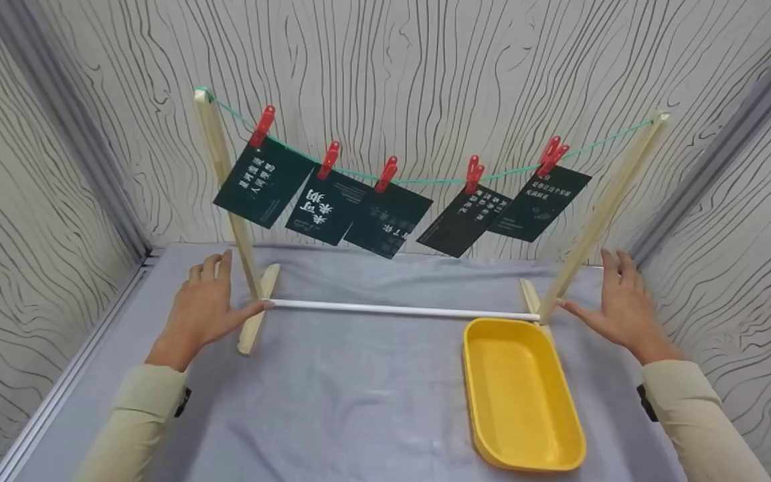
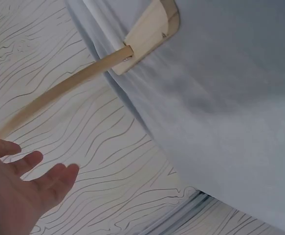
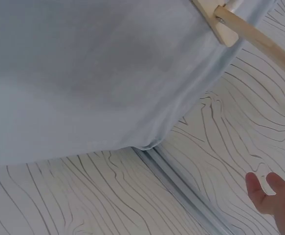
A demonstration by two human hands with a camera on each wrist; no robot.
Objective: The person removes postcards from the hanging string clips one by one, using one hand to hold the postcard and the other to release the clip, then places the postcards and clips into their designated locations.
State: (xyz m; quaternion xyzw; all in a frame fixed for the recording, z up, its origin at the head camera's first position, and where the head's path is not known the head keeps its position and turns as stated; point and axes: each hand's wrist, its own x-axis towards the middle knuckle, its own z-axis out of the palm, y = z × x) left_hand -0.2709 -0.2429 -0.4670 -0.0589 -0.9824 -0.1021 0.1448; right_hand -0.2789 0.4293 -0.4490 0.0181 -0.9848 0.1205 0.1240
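Note:
My left hand (image 1: 199,309) is held with fingers spread beside the left wooden post (image 1: 227,181), its thumb overlapping the post's foot (image 1: 249,335) in the head view. On the other side, my right hand (image 1: 626,309) is spread the same way, thumb tip close by the base of the right wooden post (image 1: 608,204). Neither hand grips anything. A green string (image 1: 425,181) sags between the post tops. Several dark cards with white writing, such as the leftmost card (image 1: 264,184), hang from it by red clothespins (image 1: 263,126). A white rod (image 1: 399,310) joins the two feet.
A yellow tray (image 1: 506,323) lies at the front right, close to the rod's right end. Grey cloth (image 1: 352,388) covers the table. Walls with a wood-grain line pattern (image 1: 385,67) stand behind and at both sides, with grey corner strips (image 1: 71,127).

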